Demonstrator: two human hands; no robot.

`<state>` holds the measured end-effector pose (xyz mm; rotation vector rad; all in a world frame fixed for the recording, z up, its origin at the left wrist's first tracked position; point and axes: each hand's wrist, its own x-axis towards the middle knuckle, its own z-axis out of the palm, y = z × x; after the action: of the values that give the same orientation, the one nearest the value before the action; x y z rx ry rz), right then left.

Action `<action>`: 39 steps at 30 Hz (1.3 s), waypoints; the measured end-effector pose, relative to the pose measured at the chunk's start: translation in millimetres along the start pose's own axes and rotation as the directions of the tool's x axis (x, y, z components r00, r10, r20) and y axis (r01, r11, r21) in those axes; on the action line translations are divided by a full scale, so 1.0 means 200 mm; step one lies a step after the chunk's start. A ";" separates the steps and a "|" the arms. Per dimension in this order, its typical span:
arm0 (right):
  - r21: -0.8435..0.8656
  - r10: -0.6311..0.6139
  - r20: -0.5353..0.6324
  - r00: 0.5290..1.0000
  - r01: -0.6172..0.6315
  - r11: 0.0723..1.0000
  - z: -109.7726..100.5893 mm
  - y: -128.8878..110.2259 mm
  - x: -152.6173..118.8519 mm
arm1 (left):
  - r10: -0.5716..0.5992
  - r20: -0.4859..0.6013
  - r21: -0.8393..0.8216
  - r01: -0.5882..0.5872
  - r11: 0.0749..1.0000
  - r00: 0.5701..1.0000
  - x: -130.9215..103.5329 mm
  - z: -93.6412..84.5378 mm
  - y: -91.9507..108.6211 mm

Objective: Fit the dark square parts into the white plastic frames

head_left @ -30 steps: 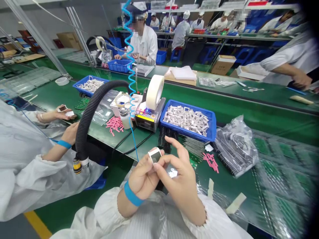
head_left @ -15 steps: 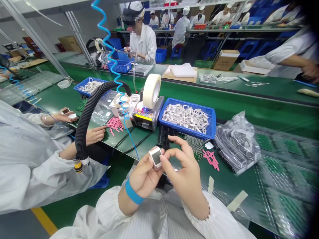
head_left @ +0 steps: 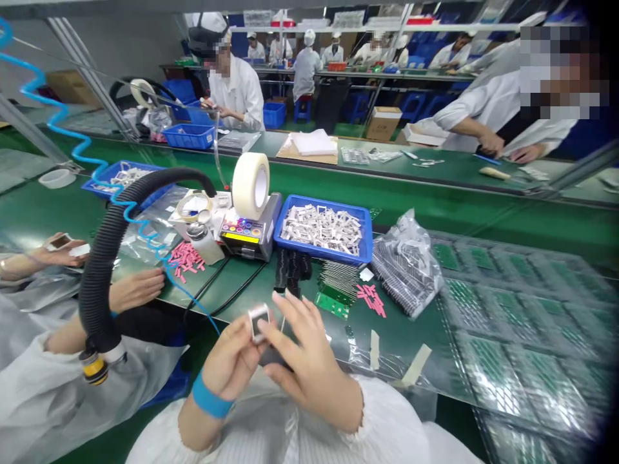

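Note:
A small white frame with a dark screen in it (head_left: 258, 314) is held up at the edge of the bench. My left hand (head_left: 232, 361) pinches it by its sides, with a blue band round the wrist. Over it reaches my right hand (head_left: 312, 361), fingers apart; a fingertip lies on or just over the dark face, and the hand grips nothing that I can see. Part of the frame is covered by that finger. Beyond my hands lie green circuit boards (head_left: 333, 305), pink strips (head_left: 371, 300) and black strip-like parts (head_left: 289, 269).
A blue tray (head_left: 323, 259) of white frames stands behind, beside a tape dispenser (head_left: 249, 238) with its roll. To the right are a plastic bag of parts (head_left: 409, 264) and clear trays of green boards (head_left: 507, 309). A black hose (head_left: 97, 277) arches at left, near a co-worker's hand (head_left: 138, 290).
My view has swung to the right, so the bench things appear further left. My right hand has gone from pinching at the frame's edge to spread fingers over its face.

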<state>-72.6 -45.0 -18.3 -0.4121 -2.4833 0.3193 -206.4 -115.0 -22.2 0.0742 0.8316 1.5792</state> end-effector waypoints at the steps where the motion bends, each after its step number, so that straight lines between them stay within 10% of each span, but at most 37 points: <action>1: 0.038 0.022 -0.024 0.999 -0.021 0.999 -0.01 0.01 -0.02 | -0.029 0.050 0.066 0.026 0.997 0.998 -0.01 -0.01 -0.01; 9: 0.190 0.018 -0.281 0.959 0.038 0.981 -0.04 0.02 -0.09 | -0.226 0.153 0.045 0.222 0.974 0.962 0.01 -0.03 -0.15; 14: 0.076 0.165 -0.126 0.978 -0.157 0.985 -0.05 0.19 -0.22 | -0.197 0.080 -0.008 0.198 0.980 0.977 0.04 -0.04 -0.13; 18: -0.291 0.446 -0.041 0.894 -0.438 0.851 -0.03 0.43 -0.37 | -0.216 0.062 0.033 0.214 0.976 0.975 0.05 -0.05 -0.10; 27: -0.390 0.432 -0.043 0.901 -0.413 0.823 0.01 0.50 -0.43 | -0.276 0.111 0.033 0.274 0.961 0.955 0.09 -0.07 -0.12; 34: 0.362 0.435 0.020 0.900 -0.412 0.836 -0.24 0.29 -0.16 | -0.276 0.092 0.098 0.267 0.959 0.957 0.10 0.01 -0.13; 39: 0.524 0.299 0.226 0.927 -0.374 0.765 -0.26 0.21 0.06 | -0.286 0.201 0.152 0.259 0.954 0.937 0.07 0.05 -0.12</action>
<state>-42.3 4.7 15.9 -0.5976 -2.2737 1.2272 -183.5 -99.8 -33.9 0.2109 0.7286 1.2318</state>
